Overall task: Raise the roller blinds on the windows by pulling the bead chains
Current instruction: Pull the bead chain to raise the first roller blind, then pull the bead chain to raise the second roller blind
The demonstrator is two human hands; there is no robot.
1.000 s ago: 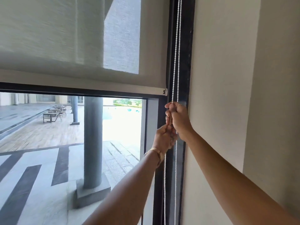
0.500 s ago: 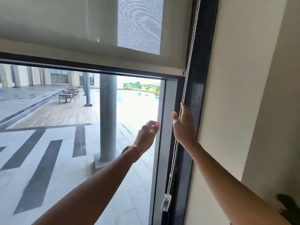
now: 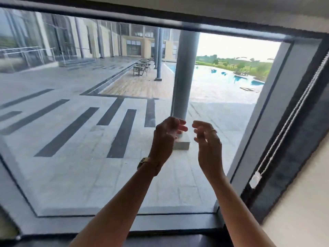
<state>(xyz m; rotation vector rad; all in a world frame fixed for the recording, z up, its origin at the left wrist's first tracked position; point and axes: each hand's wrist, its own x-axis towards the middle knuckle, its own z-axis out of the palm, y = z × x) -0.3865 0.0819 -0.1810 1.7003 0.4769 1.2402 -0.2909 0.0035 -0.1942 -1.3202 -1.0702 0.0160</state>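
Bead chain (image 3: 292,114): hung free beside frame. Left hand (image 3: 164,138), right hand (image 3: 207,141): grips half-curled, empty, apart from chain.

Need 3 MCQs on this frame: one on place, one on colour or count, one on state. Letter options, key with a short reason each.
1. Where does the bead chain hang?
A. at the window frame's right side
B. at its left side
C. across the middle of the glass

2. What colour is the band on the left wrist?
A. red
B. gold
C. blue

3. What are the left hand and right hand doing?
A. both gripping the chain
B. one gripping the chain
C. both off the chain, holding nothing

Key: 1 A, the chain runs down the dark right frame to a small white clip. 2 B, it shows gold. 3 C, both hands are raised before the glass with loosely curled fingers, apart from the chain.
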